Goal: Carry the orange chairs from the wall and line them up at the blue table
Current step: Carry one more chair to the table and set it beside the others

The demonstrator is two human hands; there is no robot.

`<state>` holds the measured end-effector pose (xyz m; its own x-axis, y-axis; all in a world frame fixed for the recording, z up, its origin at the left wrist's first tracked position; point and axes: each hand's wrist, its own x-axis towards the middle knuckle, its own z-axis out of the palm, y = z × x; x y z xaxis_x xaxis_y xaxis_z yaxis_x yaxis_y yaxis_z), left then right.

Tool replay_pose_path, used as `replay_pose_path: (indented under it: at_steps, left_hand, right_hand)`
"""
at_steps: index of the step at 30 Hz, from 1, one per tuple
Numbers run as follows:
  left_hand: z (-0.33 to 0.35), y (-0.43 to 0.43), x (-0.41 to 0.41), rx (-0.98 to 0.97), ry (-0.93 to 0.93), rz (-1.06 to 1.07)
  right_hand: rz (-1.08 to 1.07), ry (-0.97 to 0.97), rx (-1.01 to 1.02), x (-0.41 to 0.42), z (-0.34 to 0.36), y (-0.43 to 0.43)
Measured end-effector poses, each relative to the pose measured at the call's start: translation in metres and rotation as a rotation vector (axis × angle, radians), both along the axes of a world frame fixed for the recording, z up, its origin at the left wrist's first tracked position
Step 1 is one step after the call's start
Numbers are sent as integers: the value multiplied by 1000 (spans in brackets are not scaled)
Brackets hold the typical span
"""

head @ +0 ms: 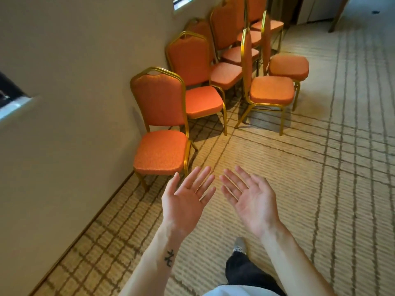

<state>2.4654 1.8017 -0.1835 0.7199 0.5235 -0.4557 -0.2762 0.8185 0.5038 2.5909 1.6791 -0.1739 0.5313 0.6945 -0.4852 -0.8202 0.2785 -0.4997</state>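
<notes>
Several orange chairs with gold metal frames stand in a row along the cream wall. The nearest chair [160, 133] stands just ahead and to the left of my hands, its back towards the wall. Behind it is a second chair [193, 82]. Two more chairs [271, 90] stand out from the wall, turned sideways. My left hand [188, 199] and my right hand [245, 195] are both held palm up with straight fingers, holding nothing, a short way in front of the nearest chair's seat. The blue table is not in view.
The cream wall [70, 146] runs along the left. Patterned beige carpet [320, 178] spreads to the right and in front. My leg and shoe [240, 247] show below. A wooden leg [339, 13] and dark furniture stand at the far top right.
</notes>
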Motion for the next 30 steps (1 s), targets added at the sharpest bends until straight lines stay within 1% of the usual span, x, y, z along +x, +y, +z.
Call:
replay_pose_path:
  at_steps: [4, 8, 11, 15, 20, 23, 26, 30]
  left_hand:
    - [10, 46, 64, -4, 10, 60]
    - [18, 85, 114, -42, 8, 120]
    - [17, 116, 151, -58, 19, 138]
    - [5, 171, 196, -67, 14, 147]
    - [-6, 264, 259, -103, -41, 166]
    - [1, 310, 292, -137, -82, 160]
    - [8, 364, 327, -118, -81, 157]
    - [12, 408, 352, -114, -84, 163]
  right_hand:
    - [74, 53, 30, 77, 5, 59]
    - [118, 45, 62, 135, 15, 104]
    - [128, 44, 46, 172, 16, 138]
    - [124, 57, 27, 219, 9, 192]
    - [149, 12, -22, 274, 12, 281]
    - [167, -30, -43, 299, 23, 327]
    - [165, -40, -43, 333, 32, 380]
    - [159, -41, -39, 360, 35, 424]
